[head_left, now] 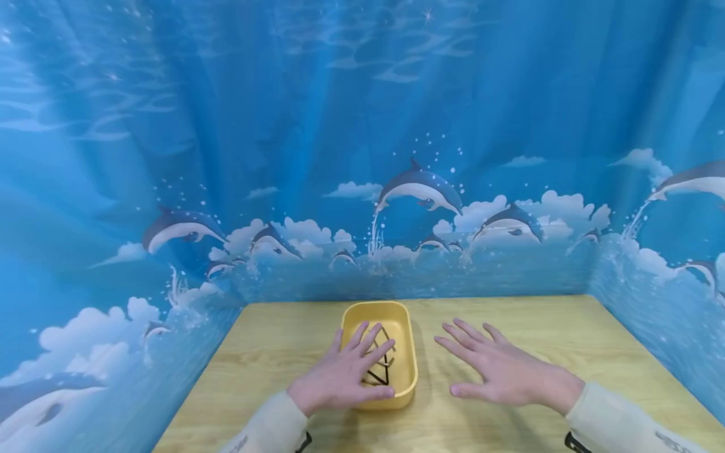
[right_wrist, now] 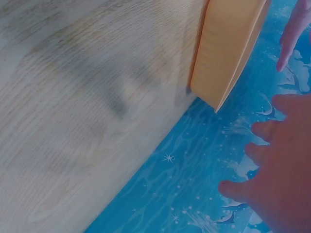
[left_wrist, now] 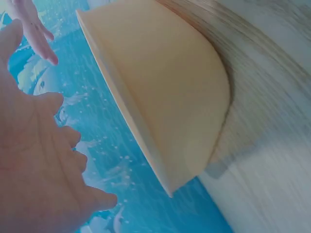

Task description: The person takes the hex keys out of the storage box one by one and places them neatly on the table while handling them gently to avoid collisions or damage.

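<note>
A yellow rectangular tub [head_left: 404, 352] with rounded corners stands on the wooden table. Inside it lie several thin dark sticks or rods [head_left: 387, 371], partly covered by a hand, so their kind is unclear. Over the tub's left side hovers my left hand [head_left: 345, 371], fingers spread and straight, holding nothing. To the right of the tub, above the table, is my right hand [head_left: 504, 371], its fingers also spread and its grasp empty. The left wrist view shows the tub's outer wall [left_wrist: 165, 82] beside my palm; both hands appear apart from it.
The light wooden table [head_left: 272, 340] reaches back to a blue curtain [head_left: 317, 145] printed with dolphins, clouds and water. The curtain also encloses the left and right sides. Shadows of the hands fall on the tabletop.
</note>
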Demonstrator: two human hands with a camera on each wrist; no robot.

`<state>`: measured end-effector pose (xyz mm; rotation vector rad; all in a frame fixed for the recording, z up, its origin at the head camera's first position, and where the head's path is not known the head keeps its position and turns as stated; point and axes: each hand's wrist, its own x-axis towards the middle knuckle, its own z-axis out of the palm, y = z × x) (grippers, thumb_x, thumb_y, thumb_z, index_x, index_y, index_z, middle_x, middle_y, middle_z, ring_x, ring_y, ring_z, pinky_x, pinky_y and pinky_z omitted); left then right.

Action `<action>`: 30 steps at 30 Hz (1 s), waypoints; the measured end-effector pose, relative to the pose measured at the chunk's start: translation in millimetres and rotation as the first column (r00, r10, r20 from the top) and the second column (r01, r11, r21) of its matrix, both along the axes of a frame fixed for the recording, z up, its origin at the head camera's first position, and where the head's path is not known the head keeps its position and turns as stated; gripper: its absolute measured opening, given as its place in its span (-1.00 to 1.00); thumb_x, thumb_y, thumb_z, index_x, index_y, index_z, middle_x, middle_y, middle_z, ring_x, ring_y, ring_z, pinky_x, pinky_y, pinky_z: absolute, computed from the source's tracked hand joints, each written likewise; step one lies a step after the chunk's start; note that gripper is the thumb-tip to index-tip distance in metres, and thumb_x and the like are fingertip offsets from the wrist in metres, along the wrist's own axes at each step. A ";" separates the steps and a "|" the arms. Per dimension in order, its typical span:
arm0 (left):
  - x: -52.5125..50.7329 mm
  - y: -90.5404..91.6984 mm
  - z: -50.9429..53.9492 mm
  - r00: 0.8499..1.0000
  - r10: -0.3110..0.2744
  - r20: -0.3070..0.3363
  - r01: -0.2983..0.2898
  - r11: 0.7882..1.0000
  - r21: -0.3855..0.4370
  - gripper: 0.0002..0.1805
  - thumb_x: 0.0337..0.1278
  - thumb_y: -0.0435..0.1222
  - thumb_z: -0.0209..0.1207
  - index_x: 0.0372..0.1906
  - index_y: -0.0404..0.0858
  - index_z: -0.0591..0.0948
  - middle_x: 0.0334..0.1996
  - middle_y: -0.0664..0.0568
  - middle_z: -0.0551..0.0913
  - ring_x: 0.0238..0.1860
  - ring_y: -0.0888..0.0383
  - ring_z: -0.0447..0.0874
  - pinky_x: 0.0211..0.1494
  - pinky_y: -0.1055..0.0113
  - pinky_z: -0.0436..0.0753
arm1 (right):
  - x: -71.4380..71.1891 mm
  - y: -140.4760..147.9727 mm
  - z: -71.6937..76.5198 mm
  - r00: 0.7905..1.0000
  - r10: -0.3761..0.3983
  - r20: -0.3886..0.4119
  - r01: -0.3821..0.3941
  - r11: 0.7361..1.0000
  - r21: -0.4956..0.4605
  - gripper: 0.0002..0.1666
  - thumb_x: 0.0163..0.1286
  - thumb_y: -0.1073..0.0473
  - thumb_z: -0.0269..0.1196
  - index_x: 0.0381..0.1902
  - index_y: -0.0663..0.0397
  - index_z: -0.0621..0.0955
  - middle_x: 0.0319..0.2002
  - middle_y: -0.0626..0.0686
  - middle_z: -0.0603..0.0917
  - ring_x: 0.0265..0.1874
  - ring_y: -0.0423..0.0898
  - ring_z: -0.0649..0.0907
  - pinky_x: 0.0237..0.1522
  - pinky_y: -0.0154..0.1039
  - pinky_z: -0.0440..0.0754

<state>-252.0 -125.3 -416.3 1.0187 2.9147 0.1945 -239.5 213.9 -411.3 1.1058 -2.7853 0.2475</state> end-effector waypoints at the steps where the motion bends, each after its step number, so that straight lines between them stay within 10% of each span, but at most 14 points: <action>1: -0.7 -2.2 -1.5 1.000 0.004 0.001 -0.004 1.000 0.008 -0.05 0.16 0.56 -0.32 0.61 0.32 -0.10 0.64 0.09 -0.28 0.64 -0.09 -0.35 0.53 -0.38 -0.20 | 0.0 -0.4 -0.9 1.000 0.001 -0.010 -0.001 1.000 0.004 -0.06 0.42 -0.49 0.00 0.62 -0.32 0.08 0.60 0.05 0.06 0.56 0.17 0.14 0.36 0.51 0.12; 13: -25.9 -22.4 -10.1 0.962 0.249 -0.115 -0.216 0.946 0.241 -0.40 0.26 0.03 0.22 0.31 -0.17 0.55 0.28 -0.09 0.58 0.32 -0.10 0.52 0.38 -0.08 0.48 | -8.3 -6.3 1.0 0.953 0.112 -0.281 -0.111 0.994 0.018 -0.43 0.49 -0.30 0.10 0.21 -0.11 0.65 0.23 -0.03 0.65 0.18 -0.04 0.63 0.11 0.07 0.62; 22: -49.0 -27.4 -26.2 0.915 0.395 -0.086 -0.368 0.902 0.225 -0.22 0.24 0.05 0.21 0.45 -0.29 0.38 0.34 -0.23 0.49 0.33 -0.18 0.47 0.34 -0.14 0.49 | -6.4 -7.1 -0.6 0.954 0.135 -0.268 -0.127 0.991 0.047 -0.54 0.49 -0.23 0.15 0.10 -0.12 0.70 0.12 -0.07 0.71 0.07 -0.08 0.67 0.02 0.03 0.66; 30: -60.8 -27.2 -44.2 0.909 0.409 -0.074 -0.392 0.902 0.180 -0.16 0.29 0.04 0.19 0.50 -0.35 0.27 0.40 -0.27 0.40 0.40 -0.21 0.39 0.42 -0.14 0.41 | -2.1 -2.5 -0.3 0.943 0.143 -0.301 -0.137 0.990 0.043 -0.61 0.46 -0.18 0.21 0.04 -0.12 0.72 0.07 -0.08 0.73 0.04 -0.10 0.67 -0.02 0.00 0.64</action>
